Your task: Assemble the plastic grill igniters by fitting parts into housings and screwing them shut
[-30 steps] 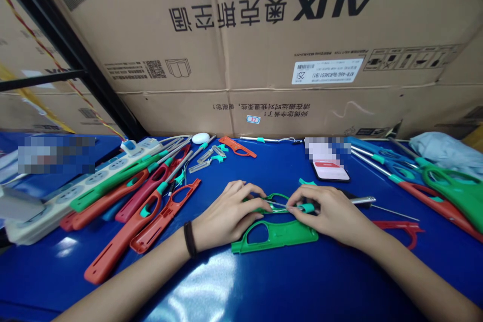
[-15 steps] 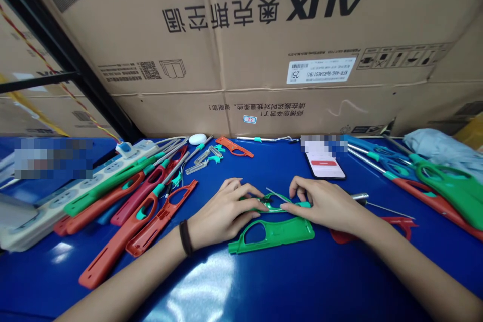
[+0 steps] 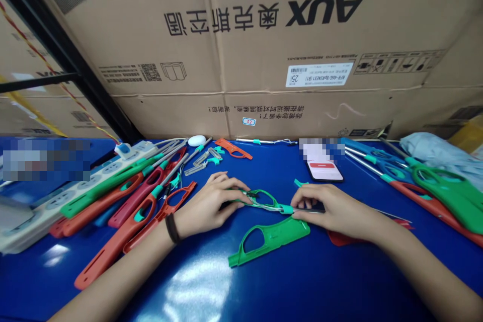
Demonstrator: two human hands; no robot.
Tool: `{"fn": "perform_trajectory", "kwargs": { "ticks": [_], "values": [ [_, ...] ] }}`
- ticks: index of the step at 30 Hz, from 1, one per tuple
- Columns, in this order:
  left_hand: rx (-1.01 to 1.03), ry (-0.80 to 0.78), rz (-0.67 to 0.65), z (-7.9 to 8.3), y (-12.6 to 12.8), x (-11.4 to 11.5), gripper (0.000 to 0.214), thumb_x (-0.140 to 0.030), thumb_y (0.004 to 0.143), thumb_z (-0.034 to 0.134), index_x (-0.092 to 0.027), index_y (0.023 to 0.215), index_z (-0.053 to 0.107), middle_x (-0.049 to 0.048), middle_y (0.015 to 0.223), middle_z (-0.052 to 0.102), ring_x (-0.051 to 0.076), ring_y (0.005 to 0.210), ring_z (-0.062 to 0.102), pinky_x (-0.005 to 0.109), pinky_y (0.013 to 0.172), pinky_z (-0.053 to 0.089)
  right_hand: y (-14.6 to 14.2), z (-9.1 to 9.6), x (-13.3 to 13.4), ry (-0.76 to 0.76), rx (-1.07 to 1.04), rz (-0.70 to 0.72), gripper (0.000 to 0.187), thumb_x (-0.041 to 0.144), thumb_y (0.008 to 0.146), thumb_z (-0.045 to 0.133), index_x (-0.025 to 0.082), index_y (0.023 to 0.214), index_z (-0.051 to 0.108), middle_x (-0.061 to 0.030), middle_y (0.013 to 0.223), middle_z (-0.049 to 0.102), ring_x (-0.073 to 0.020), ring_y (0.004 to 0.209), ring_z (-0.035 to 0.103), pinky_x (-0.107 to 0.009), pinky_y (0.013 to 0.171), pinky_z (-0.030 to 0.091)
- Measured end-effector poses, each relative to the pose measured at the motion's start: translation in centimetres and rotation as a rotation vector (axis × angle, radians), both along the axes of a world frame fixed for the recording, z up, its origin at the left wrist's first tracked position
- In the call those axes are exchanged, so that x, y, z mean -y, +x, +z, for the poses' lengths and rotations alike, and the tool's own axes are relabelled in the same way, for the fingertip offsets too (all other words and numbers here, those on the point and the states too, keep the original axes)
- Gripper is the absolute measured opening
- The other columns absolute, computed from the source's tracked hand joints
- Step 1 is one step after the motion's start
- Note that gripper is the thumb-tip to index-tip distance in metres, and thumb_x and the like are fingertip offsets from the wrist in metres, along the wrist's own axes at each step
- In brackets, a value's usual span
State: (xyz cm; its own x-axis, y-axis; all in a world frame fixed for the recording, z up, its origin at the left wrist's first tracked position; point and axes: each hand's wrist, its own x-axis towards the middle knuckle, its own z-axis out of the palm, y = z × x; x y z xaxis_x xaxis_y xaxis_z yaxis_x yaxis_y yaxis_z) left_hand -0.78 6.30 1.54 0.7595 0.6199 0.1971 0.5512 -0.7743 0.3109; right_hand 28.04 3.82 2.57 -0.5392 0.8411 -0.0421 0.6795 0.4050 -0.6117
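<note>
My left hand point(image 3: 217, 204) is closed on the left end of a green gas lighter half-shell point(image 3: 267, 196), with its fingers over the shell's edge. Inside that shell lie a small black part and thin wires. A teal collar point(image 3: 287, 209) sits at its right end, where a metal tube comes out. My right hand point(image 3: 326, 209) pinches this metal tube point(image 3: 306, 210) between thumb and fingers. In front lies another green half-shell point(image 3: 271, 239), tilted, its right end near my right thumb. A teal piece point(image 3: 301, 183) lies just behind my right fingers.
At left, several coloured lighters point(image 3: 116, 241) lie beside a white power strip point(image 3: 62, 196). More lighters point(image 3: 433, 201) lie at right, near a phone point(image 3: 324, 166). Small clear and teal parts point(image 3: 199, 161) lie behind my left hand. A large cardboard box point(image 3: 241, 60) stands behind.
My right hand has shifted from the collar area onto the metal tube. The thin rod crossing the shell no longer shows there. The loose green half-shell has turned, its left end nearer me.
</note>
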Motion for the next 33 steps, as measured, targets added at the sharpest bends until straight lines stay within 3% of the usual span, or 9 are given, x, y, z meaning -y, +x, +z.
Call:
{"fn": "perform_trajectory", "kwargs": {
  "ticks": [4, 8, 13, 22, 28, 31, 33],
  "values": [
    [0.011, 0.010, 0.010, 0.0, 0.1, 0.1, 0.021, -0.022, 0.093, 0.049, -0.027, 0.104, 0.066, 0.0030, 0.115, 0.061, 0.019, 0.101, 0.053, 0.042, 0.101, 0.027, -0.2, -0.3, 0.1, 0.033, -0.005, -0.023, 0.019, 0.041, 0.085, 0.058, 0.024, 0.093, 0.063, 0.0002, 0.080, 0.064, -0.0151, 0.071, 0.059, -0.026, 0.063, 0.044],
    [0.009, 0.013, 0.014, -0.1, 0.1, 0.2, 0.021, -0.022, 0.092, 0.050, -0.027, 0.103, 0.066, 0.0027, 0.114, 0.061, 0.019, 0.100, 0.053, 0.043, 0.101, 0.027, -0.9, -0.7, 0.3, 0.073, -0.030, -0.084, 0.046, 0.051, 0.076, 0.066, 0.028, 0.114, 0.055, 0.0002, 0.088, 0.063, -0.0163, 0.077, 0.060, -0.026, 0.066, 0.045],
    [0.007, 0.018, 0.010, -0.1, 0.1, 0.2, 0.021, -0.021, 0.092, 0.050, -0.027, 0.104, 0.065, 0.0027, 0.115, 0.061, 0.019, 0.102, 0.052, 0.043, 0.100, 0.027, -1.8, -0.8, 0.4, 0.205, 0.017, -0.062, 0.022, 0.044, 0.086, 0.057, 0.029, 0.100, 0.064, 0.0006, 0.089, 0.062, -0.0153, 0.078, 0.058, -0.027, 0.067, 0.043],
    [0.004, 0.003, 0.010, -0.2, 0.1, 0.1, 0.021, -0.020, 0.092, 0.050, -0.028, 0.105, 0.065, 0.0017, 0.116, 0.060, 0.019, 0.105, 0.053, 0.045, 0.103, 0.024, 1.4, 0.3, -0.1, 0.122, 0.161, -0.070, 0.009, 0.032, 0.079, 0.061, 0.027, 0.085, 0.067, 0.0006, 0.085, 0.066, -0.0178, 0.076, 0.059, -0.029, 0.066, 0.043],
    [0.007, 0.007, 0.013, -0.2, 0.0, 0.1, 0.020, -0.021, 0.092, 0.051, -0.029, 0.105, 0.064, 0.0010, 0.116, 0.061, 0.018, 0.106, 0.054, 0.045, 0.105, 0.022, 2.3, 0.6, 0.0, 0.113, 0.212, -0.122, 0.014, 0.033, 0.075, 0.063, 0.027, 0.087, 0.066, -0.0006, 0.088, 0.066, -0.0206, 0.081, 0.059, -0.031, 0.069, 0.044],
    [0.002, 0.006, 0.014, -0.2, 0.0, 0.1, 0.021, -0.021, 0.092, 0.050, -0.029, 0.105, 0.064, 0.0012, 0.116, 0.061, 0.019, 0.106, 0.054, 0.044, 0.105, 0.022, 1.4, 0.6, 0.2, 0.114, 0.159, -0.072, 0.022, 0.043, 0.077, 0.065, 0.027, 0.092, 0.064, -0.0007, 0.094, 0.065, -0.0212, 0.089, 0.058, -0.032, 0.076, 0.044],
    [-0.003, 0.003, 0.015, -0.2, 0.0, 0.1, 0.021, -0.021, 0.092, 0.050, -0.030, 0.105, 0.064, 0.0007, 0.116, 0.060, 0.019, 0.106, 0.053, 0.043, 0.104, 0.023, 0.6, 0.5, 0.2, 0.113, 0.134, -0.040, 0.018, 0.041, 0.080, 0.062, 0.026, 0.090, 0.064, -0.0005, 0.092, 0.065, -0.0199, 0.089, 0.058, -0.031, 0.077, 0.043]
  ]
}}
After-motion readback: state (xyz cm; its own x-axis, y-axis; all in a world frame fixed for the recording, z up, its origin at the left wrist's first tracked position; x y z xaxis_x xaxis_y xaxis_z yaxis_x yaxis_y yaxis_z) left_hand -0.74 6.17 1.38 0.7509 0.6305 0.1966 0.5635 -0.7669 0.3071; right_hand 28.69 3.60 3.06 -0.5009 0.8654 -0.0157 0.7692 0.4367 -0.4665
